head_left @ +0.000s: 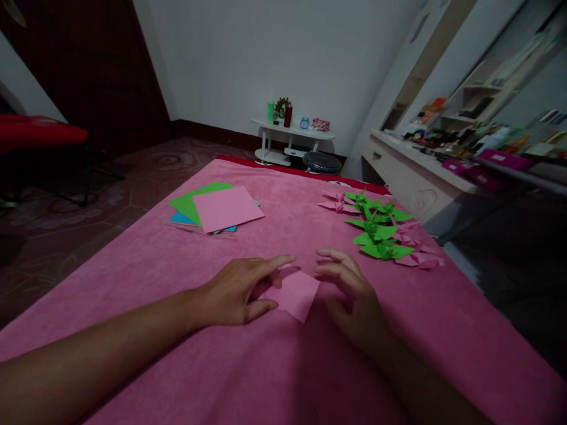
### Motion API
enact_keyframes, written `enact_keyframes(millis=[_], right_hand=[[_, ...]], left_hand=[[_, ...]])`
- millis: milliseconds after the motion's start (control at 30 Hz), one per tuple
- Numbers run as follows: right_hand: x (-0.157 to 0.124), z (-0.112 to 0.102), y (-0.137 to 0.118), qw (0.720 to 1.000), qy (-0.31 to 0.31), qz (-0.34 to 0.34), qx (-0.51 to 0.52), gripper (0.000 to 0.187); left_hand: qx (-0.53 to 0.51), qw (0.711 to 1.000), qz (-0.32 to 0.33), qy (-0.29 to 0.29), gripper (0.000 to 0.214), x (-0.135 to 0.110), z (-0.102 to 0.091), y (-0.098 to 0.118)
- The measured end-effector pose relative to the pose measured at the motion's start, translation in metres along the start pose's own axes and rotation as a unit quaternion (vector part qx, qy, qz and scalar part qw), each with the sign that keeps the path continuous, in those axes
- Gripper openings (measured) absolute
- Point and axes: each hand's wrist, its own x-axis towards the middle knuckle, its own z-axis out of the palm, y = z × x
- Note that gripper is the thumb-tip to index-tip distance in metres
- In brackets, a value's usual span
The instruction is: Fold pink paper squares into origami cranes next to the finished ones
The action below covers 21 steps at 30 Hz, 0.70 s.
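Observation:
A small folded piece of pink origami paper (pixel 300 293) lies flat on the pink cloth between my hands. My left hand (pixel 245 289) rests at its left edge, fingers apart, with the thumb and fingertips touching or just over the paper. Just off the paper's right corner is my right hand (pixel 352 295), its fingers loosely curved and spread, with nothing visible in them. Farther left sits a fanned stack of square paper sheets, a pink sheet (pixel 228 209) on top of green and blue ones. On the right lie several folded green paper cranes (pixel 383 233) and pink paper cranes (pixel 339 203).
The pink cloth (pixel 177 366) covers the broad surface under my hands. Beyond its far edge stand a round dark stool (pixel 322 162) and a low white shelf (pixel 292 128) with small items. A cluttered white dresser (pixel 407 168) flanks the right side; a red chair (pixel 42 133) is left.

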Motion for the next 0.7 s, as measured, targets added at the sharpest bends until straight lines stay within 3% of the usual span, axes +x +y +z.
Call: enact_keyframes(millis=[100, 167, 267, 433, 567, 700], right_hand=[[-0.004, -0.004, -0.007, 0.987, -0.114, -0.099, -0.055, 0.042], [-0.007, 0.000, -0.010, 0.974, -0.157, -0.137, -0.090, 0.044], [-0.008, 0.010, -0.007, 0.967, -0.156, -0.160, -0.124, 0.041], [-0.004, 0.019, 0.001, 0.969, -0.125, -0.171, -0.125, 0.015], [-0.004, 0.018, 0.002, 0.968, -0.127, -0.182, -0.120, 0.014], [-0.007, 0.019, 0.000, 0.969, -0.140, -0.165, -0.124, 0.016]], left_hand=[[-0.050, 0.999, -0.001, 0.006, 0.067, -0.001, -0.002, -0.001], [-0.090, 0.996, -0.002, 0.013, 0.065, -0.001, -0.002, -0.003], [-0.123, 0.992, -0.017, 0.016, 0.063, -0.002, -0.001, -0.006], [-0.120, 0.993, -0.007, 0.008, 0.047, -0.001, -0.002, -0.007], [-0.057, 0.996, 0.060, -0.016, 0.030, 0.001, -0.006, -0.005], [-0.036, 0.997, 0.067, -0.027, 0.021, 0.002, -0.011, -0.003]])
